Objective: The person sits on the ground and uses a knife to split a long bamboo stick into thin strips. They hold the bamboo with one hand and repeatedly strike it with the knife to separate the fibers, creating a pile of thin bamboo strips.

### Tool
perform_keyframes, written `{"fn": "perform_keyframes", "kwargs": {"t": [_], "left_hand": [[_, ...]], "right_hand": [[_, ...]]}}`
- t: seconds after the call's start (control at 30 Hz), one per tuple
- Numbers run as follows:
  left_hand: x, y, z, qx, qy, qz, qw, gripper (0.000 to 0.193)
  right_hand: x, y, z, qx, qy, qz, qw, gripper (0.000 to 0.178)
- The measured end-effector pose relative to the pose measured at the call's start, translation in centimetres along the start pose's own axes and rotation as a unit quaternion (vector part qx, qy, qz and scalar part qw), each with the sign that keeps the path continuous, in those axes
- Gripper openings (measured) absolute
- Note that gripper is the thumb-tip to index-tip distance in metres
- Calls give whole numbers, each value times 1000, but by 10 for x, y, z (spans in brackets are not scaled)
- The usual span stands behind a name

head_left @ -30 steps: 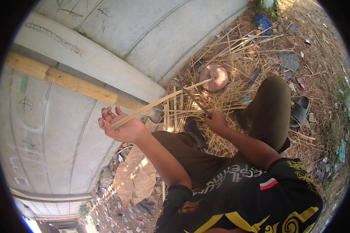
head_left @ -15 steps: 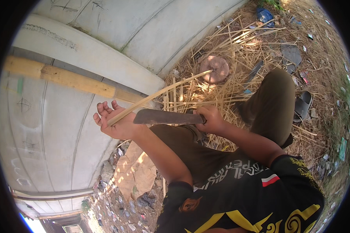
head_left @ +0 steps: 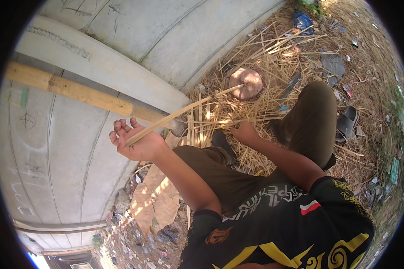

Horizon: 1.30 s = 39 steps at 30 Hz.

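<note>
centrally: one pale strip [head_left: 179,113], near end across left hand [head_left: 139,140], fingers loosely half-open; far end on round block [head_left: 249,88], presumably for steadiness; right hand [head_left: 244,133], fingers clenched, contents indiscernible; wall [head_left: 72,148] bounding left of frame; working room toward the block, knee [head_left: 316,103] limiting right

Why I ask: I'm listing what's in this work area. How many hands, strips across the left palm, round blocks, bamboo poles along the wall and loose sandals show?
Hands: 2
Strips across the palm: 1
Round blocks: 1
Bamboo poles: 1
Loose sandals: 1
Total: 6
</note>
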<state>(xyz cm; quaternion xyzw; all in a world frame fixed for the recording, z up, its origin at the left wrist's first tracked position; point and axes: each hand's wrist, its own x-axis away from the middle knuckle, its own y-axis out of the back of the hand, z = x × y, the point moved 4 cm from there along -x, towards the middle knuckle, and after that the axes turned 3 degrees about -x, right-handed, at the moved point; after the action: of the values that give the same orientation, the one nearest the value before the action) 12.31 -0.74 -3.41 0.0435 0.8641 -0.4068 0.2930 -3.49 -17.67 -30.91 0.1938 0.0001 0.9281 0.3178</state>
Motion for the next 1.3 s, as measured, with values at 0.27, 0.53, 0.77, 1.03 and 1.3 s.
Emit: {"fn": "perform_keyframes", "kwargs": {"t": [0.27,0.53,0.77,1.03,1.3], "left_hand": [[5,-7,-1,-6,-9,38,999,28],[5,-6,3,-9,4,18,1000,27],[7,-7,1,-10,4,14,1000,27],[8,-6,4,-25,8,9,1000,35],[12,-15,4,-24,36,10,999,43]], "right_hand": [[52,-1,62,151,474,-74,865,29],[-31,20,-40,123,-9,-99,987,35],[25,5,32,102,131,-51,985,30],[0,11,0,148,220,-78,961,30],[-7,16,-13,158,9,-85,984,28]]}}
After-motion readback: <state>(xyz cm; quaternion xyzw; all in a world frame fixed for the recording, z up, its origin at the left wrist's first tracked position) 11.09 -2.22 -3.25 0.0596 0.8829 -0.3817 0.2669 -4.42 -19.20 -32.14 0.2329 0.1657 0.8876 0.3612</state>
